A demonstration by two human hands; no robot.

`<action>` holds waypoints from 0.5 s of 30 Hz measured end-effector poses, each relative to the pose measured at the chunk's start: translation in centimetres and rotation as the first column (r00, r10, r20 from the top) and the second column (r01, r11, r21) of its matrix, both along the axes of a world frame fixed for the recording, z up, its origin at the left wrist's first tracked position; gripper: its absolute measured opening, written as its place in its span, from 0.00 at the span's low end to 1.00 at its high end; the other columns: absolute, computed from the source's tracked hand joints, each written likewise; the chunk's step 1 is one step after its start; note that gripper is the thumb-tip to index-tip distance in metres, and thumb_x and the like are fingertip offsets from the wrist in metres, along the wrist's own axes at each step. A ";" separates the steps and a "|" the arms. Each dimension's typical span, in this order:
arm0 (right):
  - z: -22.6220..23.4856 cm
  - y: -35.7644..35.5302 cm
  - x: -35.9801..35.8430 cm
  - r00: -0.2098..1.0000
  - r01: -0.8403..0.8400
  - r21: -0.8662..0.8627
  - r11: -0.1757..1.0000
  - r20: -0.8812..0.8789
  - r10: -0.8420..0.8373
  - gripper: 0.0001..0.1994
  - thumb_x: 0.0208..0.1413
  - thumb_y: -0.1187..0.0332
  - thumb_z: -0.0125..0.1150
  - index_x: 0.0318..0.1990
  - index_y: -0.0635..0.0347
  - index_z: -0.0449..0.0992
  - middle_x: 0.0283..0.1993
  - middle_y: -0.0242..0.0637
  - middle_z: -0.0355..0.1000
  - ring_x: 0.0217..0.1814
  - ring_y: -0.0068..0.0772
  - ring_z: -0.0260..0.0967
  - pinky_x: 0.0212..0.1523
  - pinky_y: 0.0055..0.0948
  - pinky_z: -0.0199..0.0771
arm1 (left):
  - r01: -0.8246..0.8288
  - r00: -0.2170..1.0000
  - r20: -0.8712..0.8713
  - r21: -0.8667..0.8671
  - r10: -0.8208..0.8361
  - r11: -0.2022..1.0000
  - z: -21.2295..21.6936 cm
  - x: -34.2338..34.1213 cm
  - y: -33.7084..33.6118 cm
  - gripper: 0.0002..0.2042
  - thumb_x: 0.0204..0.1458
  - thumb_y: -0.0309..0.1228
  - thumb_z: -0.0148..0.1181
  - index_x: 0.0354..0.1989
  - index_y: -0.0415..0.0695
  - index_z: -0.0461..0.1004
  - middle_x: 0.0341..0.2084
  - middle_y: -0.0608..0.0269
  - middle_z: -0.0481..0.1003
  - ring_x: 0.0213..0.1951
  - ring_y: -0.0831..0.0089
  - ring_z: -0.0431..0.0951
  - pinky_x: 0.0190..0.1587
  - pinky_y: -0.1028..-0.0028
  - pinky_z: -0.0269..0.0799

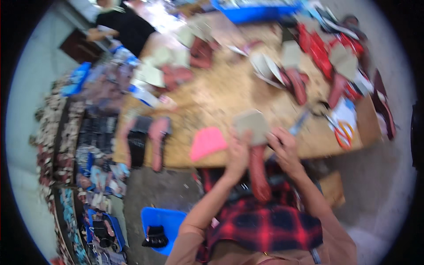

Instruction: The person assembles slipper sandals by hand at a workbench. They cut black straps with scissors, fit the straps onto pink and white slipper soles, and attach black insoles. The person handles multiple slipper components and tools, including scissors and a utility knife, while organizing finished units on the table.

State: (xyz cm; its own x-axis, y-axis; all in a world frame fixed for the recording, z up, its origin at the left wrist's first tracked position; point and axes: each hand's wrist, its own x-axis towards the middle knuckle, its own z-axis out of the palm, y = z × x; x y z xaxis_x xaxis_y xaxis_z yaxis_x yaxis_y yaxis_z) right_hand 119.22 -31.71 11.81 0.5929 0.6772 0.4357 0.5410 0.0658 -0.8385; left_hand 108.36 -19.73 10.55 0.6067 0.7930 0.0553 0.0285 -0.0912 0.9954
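At the table's near edge I hold a reddish-brown insole-shaped piece (259, 174) with a beige-grey sheet (251, 125) at its far end. Its narrow reddish end points towards my body. My left hand (238, 152) grips the left side where sheet and brown part meet. The fingers of my right hand (285, 148) are bent at the right side of the same joint; blur hides their exact contact. A pink trapezoid-shaped piece (208, 143) lies left of my left hand. Beyond my right hand lies a blurred tool with a light-blue end (300, 123).
Similar beige-and-red pieces (291, 75) lie across the wooden table (221, 92). Orange-handled scissors (343, 134) rest near the right edge. Two sandal-like pieces (158, 143) overhang the left edge. A blue bin (163, 221) stands below, and another person (123, 26) is at far left.
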 end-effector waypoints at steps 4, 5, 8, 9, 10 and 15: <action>0.8 -1.4 5.0 0.985 0.174 0.023 0.985 -0.027 -0.173 0.13 0.57 0.71 0.57 0.23 0.67 0.66 0.23 0.36 0.65 0.25 0.28 0.60 0.27 0.31 0.57 | 0.358 0.934 -0.222 0.556 -0.281 0.750 -0.5 1.2 4.8 0.32 0.54 0.32 0.62 0.65 0.37 0.56 0.53 0.46 0.70 0.57 0.55 0.70 0.58 0.63 0.66; -0.4 -2.4 6.6 0.970 0.184 0.004 0.983 -0.160 -0.181 0.13 0.57 0.71 0.58 0.22 0.65 0.67 0.24 0.33 0.66 0.26 0.23 0.59 0.26 0.29 0.56 | 0.381 0.915 -0.248 0.788 -0.317 0.483 0.7 1.5 5.3 0.39 0.45 0.29 0.67 0.67 0.39 0.54 0.58 0.45 0.65 0.62 0.50 0.64 0.63 0.58 0.61; 0.6 -2.9 6.3 0.814 0.075 0.024 0.997 -0.579 -0.048 0.12 0.58 0.69 0.59 0.22 0.58 0.69 0.24 0.23 0.67 0.27 0.15 0.58 0.25 0.23 0.56 | 0.518 0.802 -0.433 0.847 -0.411 0.120 6.8 2.4 2.4 0.52 0.27 0.35 0.76 0.67 0.42 0.54 0.62 0.45 0.60 0.67 0.45 0.54 0.71 0.52 0.42; 1.2 -1.5 4.4 0.799 0.068 0.049 0.997 -0.601 -0.025 0.11 0.58 0.68 0.60 0.23 0.57 0.70 0.24 0.21 0.66 0.26 0.15 0.58 0.25 0.22 0.57 | 0.551 0.769 -0.465 0.830 -0.438 0.085 7.6 2.0 2.4 0.53 0.25 0.38 0.76 0.67 0.42 0.54 0.60 0.45 0.61 0.65 0.46 0.56 0.70 0.52 0.43; 0.8 -0.9 3.1 0.775 0.078 0.050 0.996 -0.632 -0.029 0.11 0.58 0.67 0.60 0.25 0.56 0.71 0.23 0.20 0.65 0.25 0.16 0.59 0.25 0.20 0.58 | 0.592 0.720 -0.495 0.804 -0.486 0.057 7.8 1.8 2.4 0.54 0.23 0.41 0.76 0.66 0.43 0.55 0.58 0.45 0.63 0.64 0.46 0.59 0.69 0.53 0.45; 2.2 -3.3 9.5 0.877 -0.478 -0.627 0.615 -0.376 0.299 0.17 0.58 0.62 0.61 0.50 0.62 0.79 0.32 0.30 0.76 0.28 0.18 0.70 0.30 0.20 0.72 | 0.765 0.584 -0.749 0.636 -0.313 -0.096 6.4 -1.0 5.1 0.49 0.19 0.56 0.72 0.55 0.40 0.68 0.38 0.52 0.67 0.45 0.57 0.66 0.53 0.62 0.59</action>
